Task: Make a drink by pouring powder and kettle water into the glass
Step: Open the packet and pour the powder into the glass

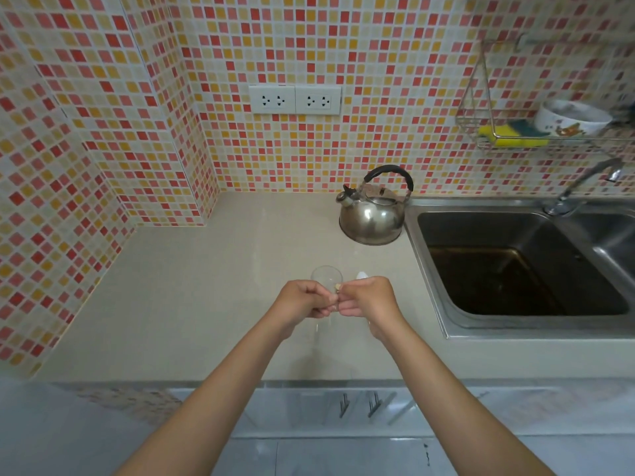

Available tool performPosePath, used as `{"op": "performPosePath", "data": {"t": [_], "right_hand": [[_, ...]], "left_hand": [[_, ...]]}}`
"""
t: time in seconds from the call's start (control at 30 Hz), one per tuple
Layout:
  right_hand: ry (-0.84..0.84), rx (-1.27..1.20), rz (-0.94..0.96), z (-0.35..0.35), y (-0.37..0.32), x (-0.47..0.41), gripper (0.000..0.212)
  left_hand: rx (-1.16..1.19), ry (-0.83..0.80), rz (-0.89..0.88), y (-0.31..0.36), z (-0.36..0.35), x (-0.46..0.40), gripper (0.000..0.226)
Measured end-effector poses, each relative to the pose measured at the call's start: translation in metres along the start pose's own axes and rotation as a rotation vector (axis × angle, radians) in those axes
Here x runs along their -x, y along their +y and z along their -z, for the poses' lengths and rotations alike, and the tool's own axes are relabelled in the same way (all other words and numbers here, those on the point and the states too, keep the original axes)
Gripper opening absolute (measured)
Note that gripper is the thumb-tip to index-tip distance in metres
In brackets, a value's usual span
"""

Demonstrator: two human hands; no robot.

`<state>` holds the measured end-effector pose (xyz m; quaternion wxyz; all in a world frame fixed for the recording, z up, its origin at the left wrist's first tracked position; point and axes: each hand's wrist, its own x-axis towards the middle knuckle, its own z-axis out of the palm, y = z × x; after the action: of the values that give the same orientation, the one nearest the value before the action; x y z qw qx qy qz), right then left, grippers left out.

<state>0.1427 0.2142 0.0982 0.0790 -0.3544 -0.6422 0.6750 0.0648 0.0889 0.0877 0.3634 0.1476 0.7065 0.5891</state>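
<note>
Left hand (302,300) and right hand (366,297) pinching a small sachet (338,287) together above the glass (325,276), mid-counter (192,286) toward the front edge; kettle (371,214) by the sink (515,269) rim, open counter leftward.

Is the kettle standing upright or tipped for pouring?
Upright: the kettle rests flat on the counter, handle up, no hand on it.

— Arms? 
— Both bare forearms reach forward from the lower edge, converging toward the middle.

— Hands? 
— Left hand (302,300) and right hand (366,297) meet, knuckles up, fingers curled under, thumbs and forefingers pinched toward each other at the junction.

— Gripping anything? 
— Something small shows between the fingertips, probably pinched by both; too tiny to identify.
</note>
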Motion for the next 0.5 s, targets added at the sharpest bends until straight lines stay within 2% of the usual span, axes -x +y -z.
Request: {"op": "performPosePath", "data": {"t": [0.2, 0.5], "right_hand": [[0.008, 0.038, -0.012, -0.0013, 0.0016, -0.0017, 0.025], [-0.046, -0.013, 0.021, 0.0034, -0.0032, 0.0006, 0.015]], "left_hand": [[-0.048, -0.007, -0.013, 0.0023, -0.0028, 0.0004, 0.012], [-0.009, -0.013, -0.056, 0.0041, -0.0049, 0.0016, 0.010]]}}
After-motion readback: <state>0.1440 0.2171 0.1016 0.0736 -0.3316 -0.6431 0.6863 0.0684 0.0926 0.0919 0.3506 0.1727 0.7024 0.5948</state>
